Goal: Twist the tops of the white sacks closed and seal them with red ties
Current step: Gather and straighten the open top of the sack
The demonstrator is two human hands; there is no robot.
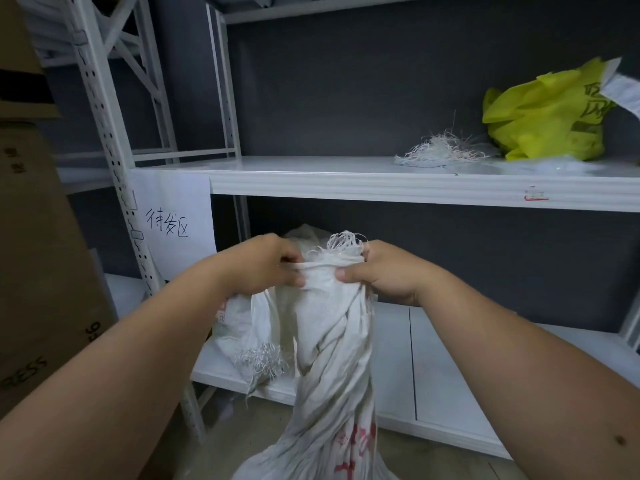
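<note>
White sack (332,358) w/ red print, both hands' grip on top.

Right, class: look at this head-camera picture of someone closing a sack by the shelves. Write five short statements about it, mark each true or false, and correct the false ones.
1. Both the left hand and the right hand grip the top of the white sack. True.
2. A red tie is already wound around the sack's neck. False: no red tie shows; the sack only bears red printing lower down.
3. A yellow bag lies on the upper shelf. True.
4. The sack's neck hangs loose and untwisted. False: it is twisted below the hands.
5. The handwritten paper sign hangs on the right of the shelving. False: it hangs on the left.
</note>
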